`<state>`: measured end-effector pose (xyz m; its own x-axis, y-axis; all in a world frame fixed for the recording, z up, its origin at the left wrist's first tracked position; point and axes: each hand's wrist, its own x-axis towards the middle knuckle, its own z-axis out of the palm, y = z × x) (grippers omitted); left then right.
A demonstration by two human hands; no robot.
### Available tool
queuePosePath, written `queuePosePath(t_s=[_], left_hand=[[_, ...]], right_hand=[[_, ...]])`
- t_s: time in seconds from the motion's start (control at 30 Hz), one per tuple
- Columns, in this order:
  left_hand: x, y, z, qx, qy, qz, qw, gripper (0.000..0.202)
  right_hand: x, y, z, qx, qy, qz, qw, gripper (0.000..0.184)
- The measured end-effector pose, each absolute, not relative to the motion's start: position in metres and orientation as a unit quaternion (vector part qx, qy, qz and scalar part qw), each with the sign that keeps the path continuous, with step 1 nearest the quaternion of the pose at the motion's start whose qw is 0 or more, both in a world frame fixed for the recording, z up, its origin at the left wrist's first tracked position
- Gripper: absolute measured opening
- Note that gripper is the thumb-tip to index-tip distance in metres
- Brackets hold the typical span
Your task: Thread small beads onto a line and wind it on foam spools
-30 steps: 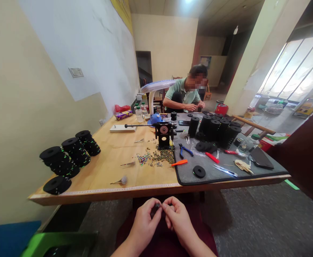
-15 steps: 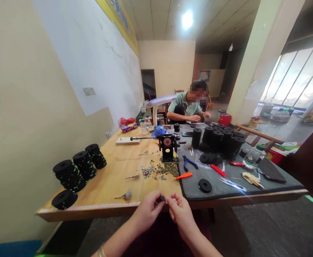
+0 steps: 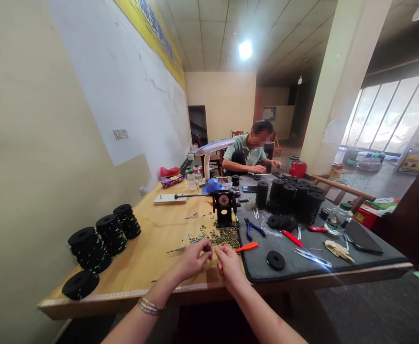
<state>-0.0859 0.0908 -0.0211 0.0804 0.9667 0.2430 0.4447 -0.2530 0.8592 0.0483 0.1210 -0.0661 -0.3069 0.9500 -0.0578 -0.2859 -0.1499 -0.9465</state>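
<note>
A loose pinch could drop my left hand's (image 3: 194, 259) dark piece (image 3: 208, 248) into the beads (image 3: 226, 235); my right hand (image 3: 229, 263) is narrow, contents unclear.

Stacked, shiny, silvery bangles (image 3: 149, 306) ringing the left wrist (image 3: 163, 289), bare forearms (image 3: 261, 308), smooth and slender

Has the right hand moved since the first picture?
Yes, forward: it appeared short of the table's front edge; now the right hand is beyond that edge, near the orange tool.
</note>
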Motion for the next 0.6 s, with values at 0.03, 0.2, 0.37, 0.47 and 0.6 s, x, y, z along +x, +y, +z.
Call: queuePosePath(t_s=[0.03,0.2,0.37,0.47,0.6], left_hand=[[-0.081,0.084,-0.024,0.661,0.527,0.427,0.321,0.01],[-0.056,0.042,-0.041,0.593,0.535,0.474,0.37,0.019],[-0.037,0.005,-0.05,0.466,0.535,0.515,0.481,0.023],[-0.03,-0.007,-0.051,0.458,0.531,0.522,0.486,0.017],[-0.025,-0.015,-0.056,0.465,0.535,0.519,0.477,0.013]], right_hand=[[0.052,0.116,-0.066,-0.358,-0.46,0.668,0.462,0.046],[0.074,0.082,-0.066,-0.347,-0.474,0.678,0.442,0.047],[0.092,0.049,-0.066,-0.341,-0.496,0.688,0.406,0.044],[0.099,0.038,-0.066,-0.349,-0.501,0.688,0.392,0.041],[0.104,0.031,-0.069,-0.351,-0.511,0.679,0.393,0.04]])
